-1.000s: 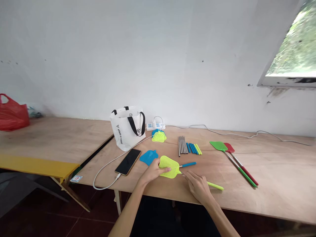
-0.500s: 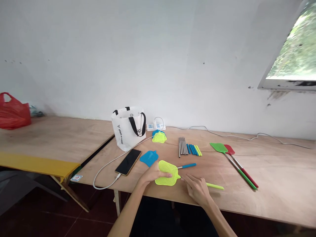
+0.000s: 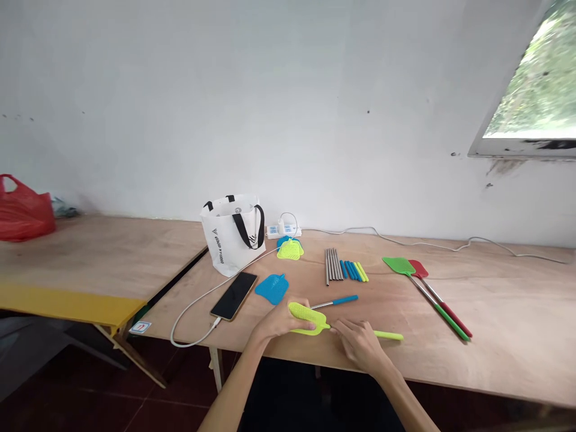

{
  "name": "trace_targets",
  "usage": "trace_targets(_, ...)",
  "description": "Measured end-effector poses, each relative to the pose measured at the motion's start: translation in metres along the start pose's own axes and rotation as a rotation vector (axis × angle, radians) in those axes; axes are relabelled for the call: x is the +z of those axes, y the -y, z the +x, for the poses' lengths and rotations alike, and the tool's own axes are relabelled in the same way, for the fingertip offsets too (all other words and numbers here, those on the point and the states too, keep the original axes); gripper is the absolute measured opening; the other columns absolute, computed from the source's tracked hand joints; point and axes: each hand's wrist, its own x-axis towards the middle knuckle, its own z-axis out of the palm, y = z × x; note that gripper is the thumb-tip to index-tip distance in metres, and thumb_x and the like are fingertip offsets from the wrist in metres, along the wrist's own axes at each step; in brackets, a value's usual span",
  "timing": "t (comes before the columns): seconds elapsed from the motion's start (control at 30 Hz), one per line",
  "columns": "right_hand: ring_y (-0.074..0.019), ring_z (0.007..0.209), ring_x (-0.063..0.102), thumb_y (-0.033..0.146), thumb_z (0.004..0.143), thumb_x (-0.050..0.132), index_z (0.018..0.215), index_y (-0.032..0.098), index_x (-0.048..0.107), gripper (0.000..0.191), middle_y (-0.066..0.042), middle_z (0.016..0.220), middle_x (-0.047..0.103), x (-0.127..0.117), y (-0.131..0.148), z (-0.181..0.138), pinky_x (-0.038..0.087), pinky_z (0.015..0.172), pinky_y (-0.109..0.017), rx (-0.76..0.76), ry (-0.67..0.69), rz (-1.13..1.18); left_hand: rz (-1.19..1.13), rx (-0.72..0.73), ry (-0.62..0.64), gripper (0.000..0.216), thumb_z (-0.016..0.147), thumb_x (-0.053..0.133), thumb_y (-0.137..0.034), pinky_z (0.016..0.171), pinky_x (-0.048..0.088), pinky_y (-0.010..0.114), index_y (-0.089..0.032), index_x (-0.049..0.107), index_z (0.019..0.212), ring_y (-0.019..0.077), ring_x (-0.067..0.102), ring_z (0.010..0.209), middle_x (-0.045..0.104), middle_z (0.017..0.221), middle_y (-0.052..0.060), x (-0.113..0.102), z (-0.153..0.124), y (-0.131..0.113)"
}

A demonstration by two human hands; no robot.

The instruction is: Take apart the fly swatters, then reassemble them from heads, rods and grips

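Observation:
My left hand (image 3: 279, 322) grips the yellow mesh head of a fly swatter (image 3: 305, 316), lifted slightly and tilted edge-on above the wooden table (image 3: 495, 354). My right hand (image 3: 357, 343) pinches the swatter's rod just behind the head; its yellow handle (image 3: 387, 335) sticks out to the right. A loose rod with a blue handle (image 3: 335, 301) lies just beyond the swatter. A blue swatter head (image 3: 272, 288) lies to the left of it.
A phone (image 3: 234, 295) on a white cable lies at the left. Behind stand a white tote bag (image 3: 233, 231), a power strip (image 3: 282, 230), more swatter heads (image 3: 290, 248), several metal rods and coloured handles (image 3: 344, 268). Green and red finished swatters (image 3: 425, 291) lie right. A red bag (image 3: 24, 210) sits far left.
The yellow swatter head has turned from lying flat to tilted edge-on and moved a little toward me. Both hands stayed on it, and the handle shifted slightly left.

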Motion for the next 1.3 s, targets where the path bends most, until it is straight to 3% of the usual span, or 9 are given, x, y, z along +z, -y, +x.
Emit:
trace_targets(0.2, -0.0148, 0.064, 0.065, 0.016, 0.104, 0.037, 0.090, 0.022, 0.067, 0.033, 0.000, 0.071, 0.069, 0.002, -0.005, -0.001, 0.036, 0.058, -0.023, 0.026, -0.001, 0.069, 0.021, 0.002, -0.071, 0.031, 0.068, 0.088, -0.039, 0.057, 0.038, 0.023, -0.017, 0.067, 0.070, 0.0142, 0.054, 0.065, 0.062, 0.070, -0.001, 0.007, 0.004, 0.006)
trace_targets(0.4, -0.0189, 0.085, 0.069, 0.039, 0.107, 0.046, 0.110, 0.026, 0.068, 0.026, -0.003, 0.096, 0.074, -0.001, 0.002, 0.009, 0.044, 0.063, -0.026, 0.160, -0.036, 0.000, -0.112, -0.128, -0.090, 0.037, 0.074, 0.083, -0.045, 0.068, 0.049, 0.026, -0.018, 0.072, 0.096, 0.0202, 0.067, 0.078, 0.072, 0.087, 0.004, -0.021, 0.002, 0.019)
trace_targets(0.53, -0.0237, 0.103, 0.066, 0.041, 0.105, 0.049, 0.113, 0.028, 0.069, 0.025, -0.007, 0.113, 0.071, -0.003, 0.002, 0.010, 0.051, 0.087, -0.038, 0.158, -0.028, -0.046, 0.026, -0.214, -0.130, 0.043, 0.073, 0.081, -0.050, 0.057, 0.043, 0.024, -0.018, 0.071, 0.102, 0.0192, 0.063, 0.063, 0.068, 0.068, 0.000, -0.042, -0.007, 0.027)
trace_targets(0.6, -0.0275, 0.118, 0.060, 0.041, 0.104, 0.050, 0.115, 0.029, 0.070, 0.026, -0.009, 0.129, 0.065, 0.000, 0.000, 0.009, 0.045, 0.102, -0.051, 0.153, -0.026, -0.091, 0.118, -0.255, -0.163, 0.040, 0.070, 0.083, -0.049, 0.057, 0.041, 0.025, -0.019, 0.072, 0.095, 0.0194, 0.062, 0.061, 0.068, 0.068, 0.000, -0.048, -0.011, 0.029)
trace_targets(0.73, -0.0296, 0.134, 0.050, 0.046, 0.104, 0.047, 0.126, 0.030, 0.066, 0.033, -0.010, 0.143, 0.056, 0.009, -0.005, 0.006, 0.033, 0.113, -0.062, 0.179, 0.053, -0.128, 0.366, -0.181, -0.318, 0.027, 0.061, 0.088, -0.040, 0.077, 0.046, 0.029, -0.023, 0.073, 0.077, 0.0274, 0.065, 0.089, 0.071, 0.084, 0.004, -0.047, -0.013, 0.028)
trace_targets(0.87, -0.0274, 0.133, 0.051, 0.041, 0.107, 0.040, 0.132, 0.032, 0.063, 0.035, -0.010, 0.141, 0.057, 0.013, -0.007, 0.004, 0.029, 0.116, -0.060, 0.234, 0.126, -0.122, 0.642, -0.107, -0.429, 0.028, 0.078, 0.076, -0.036, 0.102, 0.043, 0.040, -0.024, 0.073, 0.103, 0.0326, 0.057, 0.120, 0.067, 0.120, 0.008, -0.040, -0.007, 0.031)
trace_targets(1.03, -0.0250, 0.121, 0.059, 0.032, 0.106, 0.036, 0.135, 0.036, 0.063, 0.039, -0.007, 0.130, 0.063, 0.015, -0.014, 0.002, 0.029, 0.116, -0.056, 0.243, 0.113, -0.145, 0.873, -0.275, -0.390, 0.041, 0.099, 0.051, -0.041, 0.114, 0.034, 0.052, -0.018, 0.063, 0.131, 0.0373, 0.043, 0.141, 0.053, 0.148, 0.017, -0.035, 0.002, 0.053)
trace_targets(1.17, -0.0253, 0.120, 0.060, 0.030, 0.105, 0.037, 0.137, 0.036, 0.062, 0.041, -0.006, 0.135, 0.063, 0.014, -0.027, -0.004, 0.040, 0.107, -0.050, 0.294, 0.091, -0.161, 0.879, -0.211, -0.398, 0.042, 0.105, 0.037, -0.038, 0.118, 0.028, 0.055, -0.019, 0.065, 0.130, 0.0354, 0.040, 0.144, 0.051, 0.151, 0.016, -0.036, 0.006, 0.068)
trace_targets(1.3, -0.0251, 0.127, 0.056, 0.026, 0.103, 0.037, 0.136, 0.032, 0.063, 0.043, -0.005, 0.139, 0.062, 0.008, -0.042, -0.009, 0.040, 0.107, -0.049, 0.338, 0.098, -0.123, 0.906, -0.188, -0.443, 0.036, 0.102, 0.046, -0.034, 0.116, 0.033, 0.051, -0.020, 0.070, 0.123, 0.0362, 0.038, 0.145, 0.053, 0.147, 0.014, -0.038, 0.005, 0.071)
